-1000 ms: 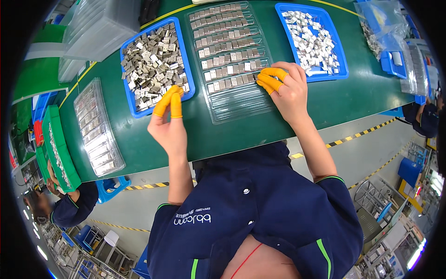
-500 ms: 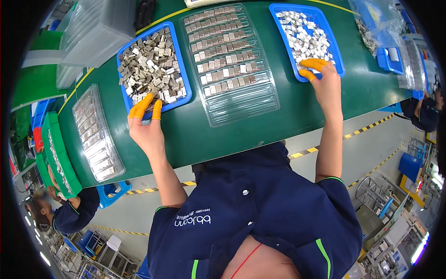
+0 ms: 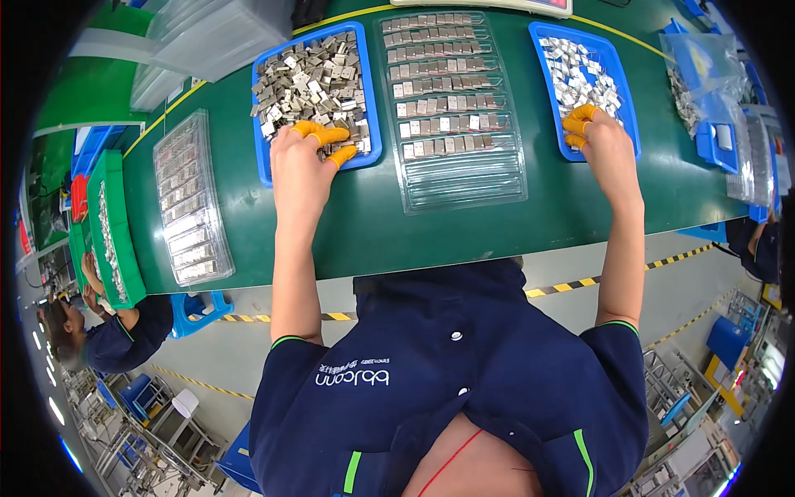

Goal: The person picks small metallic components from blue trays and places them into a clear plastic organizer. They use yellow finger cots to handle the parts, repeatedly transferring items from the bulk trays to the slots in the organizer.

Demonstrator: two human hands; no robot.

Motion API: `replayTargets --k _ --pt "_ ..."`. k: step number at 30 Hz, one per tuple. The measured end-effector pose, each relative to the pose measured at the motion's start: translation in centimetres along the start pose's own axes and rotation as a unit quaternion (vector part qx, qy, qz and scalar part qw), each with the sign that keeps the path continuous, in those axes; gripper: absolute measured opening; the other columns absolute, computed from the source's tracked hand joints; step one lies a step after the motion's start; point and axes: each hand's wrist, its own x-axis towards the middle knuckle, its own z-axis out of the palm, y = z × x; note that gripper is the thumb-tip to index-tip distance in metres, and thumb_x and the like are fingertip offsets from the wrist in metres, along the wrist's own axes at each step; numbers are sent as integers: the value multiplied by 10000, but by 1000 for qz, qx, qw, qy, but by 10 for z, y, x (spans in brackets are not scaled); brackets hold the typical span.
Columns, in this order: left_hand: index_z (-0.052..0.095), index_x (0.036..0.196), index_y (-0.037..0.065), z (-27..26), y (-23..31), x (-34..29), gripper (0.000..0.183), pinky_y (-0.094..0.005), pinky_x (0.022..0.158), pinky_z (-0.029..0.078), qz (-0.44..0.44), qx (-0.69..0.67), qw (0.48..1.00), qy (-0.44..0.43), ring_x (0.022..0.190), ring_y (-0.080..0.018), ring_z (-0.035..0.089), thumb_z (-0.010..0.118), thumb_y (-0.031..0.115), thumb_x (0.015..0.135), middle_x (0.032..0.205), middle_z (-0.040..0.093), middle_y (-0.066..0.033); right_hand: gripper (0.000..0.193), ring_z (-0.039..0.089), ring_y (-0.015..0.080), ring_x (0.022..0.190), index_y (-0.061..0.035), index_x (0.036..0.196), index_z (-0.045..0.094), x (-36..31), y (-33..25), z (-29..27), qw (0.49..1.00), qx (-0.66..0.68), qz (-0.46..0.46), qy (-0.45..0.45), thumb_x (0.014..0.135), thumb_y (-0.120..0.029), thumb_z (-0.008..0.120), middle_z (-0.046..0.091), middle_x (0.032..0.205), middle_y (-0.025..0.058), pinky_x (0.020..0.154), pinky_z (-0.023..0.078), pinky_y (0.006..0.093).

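Note:
My left hand [image 3: 302,170], with yellow finger cots, reaches over the near edge of the left blue tray [image 3: 374,137]. This tray is heaped with small silvery metal connector shells [image 3: 319,79]. Its thumb and fingers are apart among the shells at the near end; nothing shows between them. My right hand [image 3: 609,149] is at the near end of the right blue tray [image 3: 627,103], which holds small white parts with thin leads [image 3: 580,70]. Its cotted fingertips are drawn together; what they pinch is hidden. Between the trays lies a clear blister tray [image 3: 517,186] with rows of metal-shelled pieces.
Another filled blister tray [image 3: 195,199] lies to the left, beside a green bin [image 3: 124,224] of small parts. Stacked clear trays [image 3: 211,41] stand back left. A small blue box [image 3: 716,145] and plastic bag [image 3: 704,66] are at right. A co-worker [image 3: 124,340] sits at left.
The view has shifted, so the table's things appear farther right. My left hand has turned, its fingers now pointing right across the shells. My right fingers have curled closer together.

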Motion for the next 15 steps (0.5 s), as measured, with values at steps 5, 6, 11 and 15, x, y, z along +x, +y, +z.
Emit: replayTargets --k 5,6,11,15 --pt "688 783 18 3 -5 0 211 -359 675 445 17 -37 999 33 720 -245 541 770 129 624 708 595 -115 184 593 292 821 4 827 675 -4 12 10 993 80 9 89 649 35 637 622 897 129 713 477 376" --pt "687 795 15 3 -3 1 194 -330 656 447 -37 -78 996 10 701 -210 546 760 113 645 715 603 -98 193 592 292 821 0 841 680 -5 12 8 988 112 12 110 655 31 638 625 906 129 716 477 374" --pt "665 912 -6 5 -2 -5 172 -200 613 451 -161 -449 878 -49 671 -62 550 699 41 750 825 647 -26 191 621 229 795 -9 888 686 -7 -7 -6 945 221 126 208 697 -20 696 656 895 112 718 483 305" --pt "624 1019 -37 5 35 -8 238 -200 722 474 -164 -569 801 -91 755 -78 588 654 -1 786 904 655 -50 169 627 131 784 -2 882 687 -18 -45 -6 881 395 156 208 721 -43 721 680 854 74 739 474 248"
